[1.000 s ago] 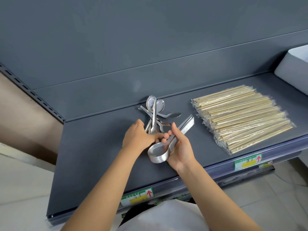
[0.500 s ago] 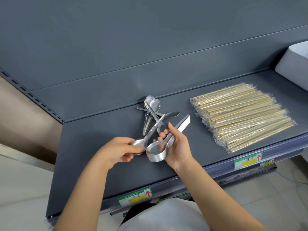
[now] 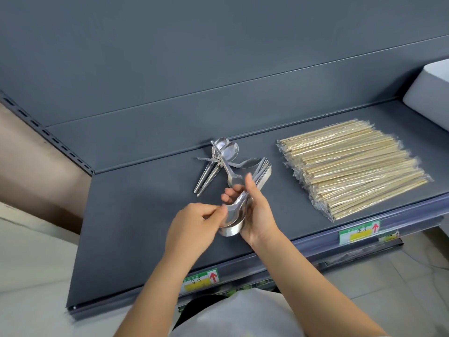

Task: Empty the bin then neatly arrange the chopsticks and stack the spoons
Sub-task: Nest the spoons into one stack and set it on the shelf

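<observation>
Fingers of our left hand (image 3: 192, 229) pinch the spoon (image 3: 233, 208), now seated on the spoon stack (image 3: 230, 231) our right hand (image 3: 258, 215) grips; handles point far-right.

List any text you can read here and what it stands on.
"筷子", handwritten beside a red up arrow: right shelf-edge label.
"子" after an unclear character, red up arrow: left shelf-edge label.
Small label beside the right one: too blurred.
Green print on both larger labels: too small.
</observation>
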